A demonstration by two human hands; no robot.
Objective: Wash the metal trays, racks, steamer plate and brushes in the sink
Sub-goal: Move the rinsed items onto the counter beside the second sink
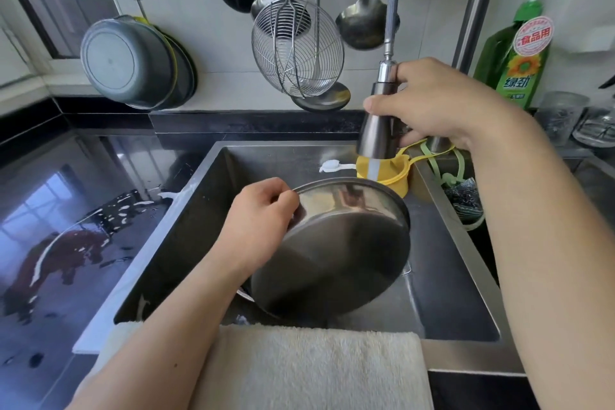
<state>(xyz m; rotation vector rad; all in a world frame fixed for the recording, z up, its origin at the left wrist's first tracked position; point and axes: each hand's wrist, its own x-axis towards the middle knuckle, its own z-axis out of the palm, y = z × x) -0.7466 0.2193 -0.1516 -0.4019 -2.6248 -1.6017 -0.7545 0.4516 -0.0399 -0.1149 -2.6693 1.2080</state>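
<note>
At frame centre, over the sink [466,263], the left hand [258,223] grips the rim of the tilted round metal tray [336,243]. The right hand [439,103], upper right, clasps the spray head [379,130] directly above the tray's far edge, water falling onto it.

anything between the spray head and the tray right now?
Nothing visible. The right hand holds the spray head just above the round metal tray, which the left hand tilts over the sink; water falls straight onto its rim.

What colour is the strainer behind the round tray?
Yellow strainer, seen in the head view.
</note>
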